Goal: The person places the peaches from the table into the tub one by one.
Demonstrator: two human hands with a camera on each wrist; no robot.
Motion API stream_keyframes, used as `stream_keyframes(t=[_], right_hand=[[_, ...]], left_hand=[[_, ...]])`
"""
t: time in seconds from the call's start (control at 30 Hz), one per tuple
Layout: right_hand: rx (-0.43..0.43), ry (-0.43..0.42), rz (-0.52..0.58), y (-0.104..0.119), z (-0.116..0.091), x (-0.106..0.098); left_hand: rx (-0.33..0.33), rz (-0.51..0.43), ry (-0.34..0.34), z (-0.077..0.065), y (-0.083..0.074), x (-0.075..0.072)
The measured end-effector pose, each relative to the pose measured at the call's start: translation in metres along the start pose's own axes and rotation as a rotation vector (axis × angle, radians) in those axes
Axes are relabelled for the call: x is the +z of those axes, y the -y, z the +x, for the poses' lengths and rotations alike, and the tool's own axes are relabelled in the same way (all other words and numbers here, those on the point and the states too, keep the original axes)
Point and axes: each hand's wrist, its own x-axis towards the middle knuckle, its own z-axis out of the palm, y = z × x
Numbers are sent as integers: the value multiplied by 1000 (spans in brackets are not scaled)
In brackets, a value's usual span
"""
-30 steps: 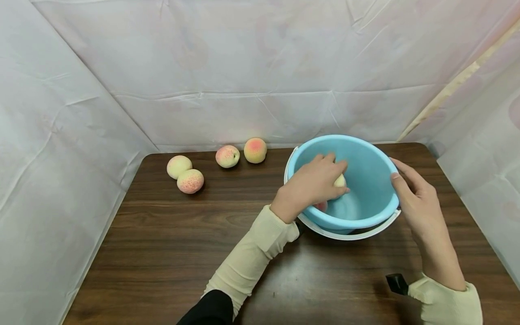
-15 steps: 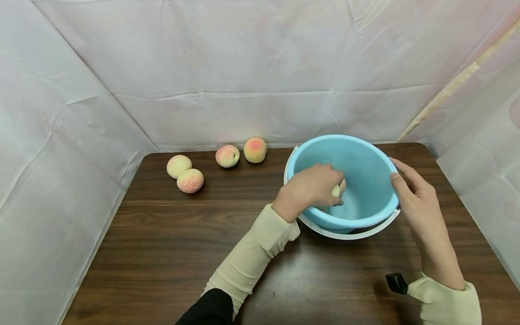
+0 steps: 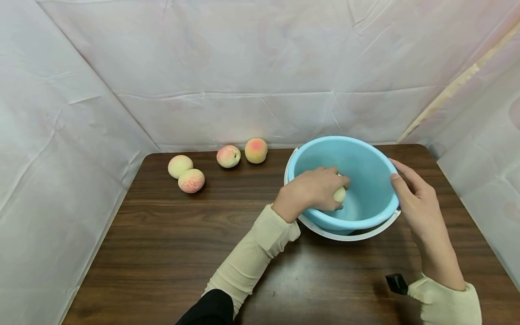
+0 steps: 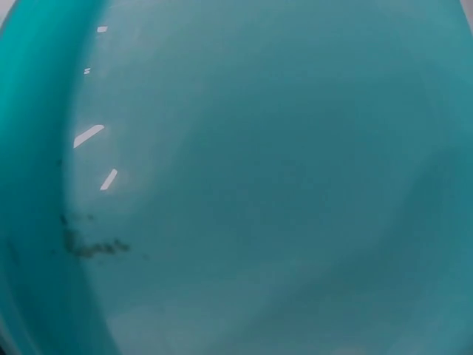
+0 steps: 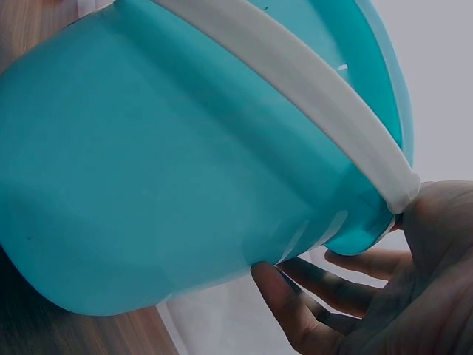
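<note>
A light blue bucket (image 3: 367, 171) stands at the right of the table, its white handle (image 3: 353, 235) hanging down along the near side. My left hand (image 3: 317, 187) reaches over the bucket's left rim and holds a pale peach (image 3: 339, 194) inside, the fingers curled round it. The bucket's blue wall (image 4: 281, 177) fills the left wrist view, which shows neither the hand nor the peach. My right hand (image 3: 418, 198) grips the bucket's right rim, thumb on top. In the right wrist view, its fingers (image 5: 288, 310) lie against the outer wall below the rim.
Two peaches touch each other at the table's left, a paler one (image 3: 180, 166) behind a red-speckled one (image 3: 191, 181). Further right, two more peaches (image 3: 228, 156) (image 3: 256, 150) sit near the back edge. Pale sheeting (image 3: 243, 76) rises behind and beside the wooden table (image 3: 170, 253).
My left hand's fingers have drawn in round the peach and sit slightly lower in the bucket. A reddish peach seen below this hand earlier is now hidden. The right hand keeps its place.
</note>
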Motion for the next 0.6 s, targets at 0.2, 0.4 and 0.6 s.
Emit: stream_keyframes(t=[0.2, 0.4, 0.6], right_hand=[[-13, 0, 10, 0, 0, 1], [-10, 1, 23, -1, 0, 1], [-1, -2, 16, -1, 0, 0]], left_hand=[[16, -10, -15, -1, 1, 0], [23, -18, -39, 0, 1, 1], [22, -13, -56, 0, 2, 2]])
